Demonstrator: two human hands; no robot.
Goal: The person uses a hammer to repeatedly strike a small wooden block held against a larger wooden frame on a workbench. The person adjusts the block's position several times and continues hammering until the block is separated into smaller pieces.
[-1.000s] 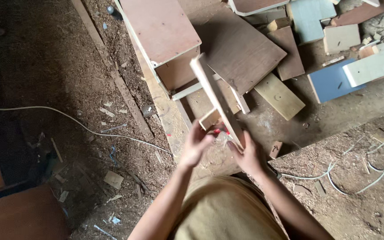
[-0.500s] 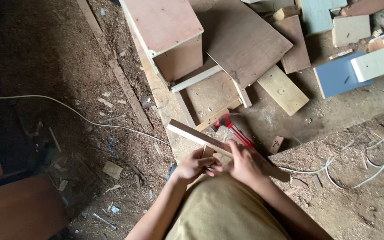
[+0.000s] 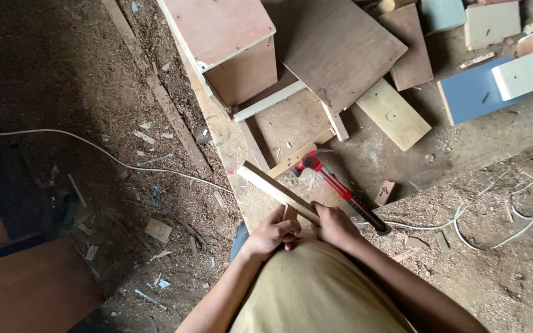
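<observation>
Close against the body, just above the tan garment (image 3: 316,290), a pale wooden strip (image 3: 277,192) is gripped at its near end by both hands; the left hand (image 3: 272,232) is curled around it from the left, with a short stub of wood (image 3: 290,213) seen between the fingers, and the right hand (image 3: 334,225) is closed over it from the right; the strip is held slanting up and to the left, its far end lying over a sawdust-covered plank (image 3: 229,142). Just beside the right hand a red-handled hammer (image 3: 334,185) is laid on the boards, its head pointing away. Farther off, a reddish-brown box (image 3: 223,43), a dark brown panel (image 3: 334,49) and a blue board (image 3: 470,92) are seen; a white cable (image 3: 94,148) is trailed across the littered floor (image 3: 63,92).
</observation>
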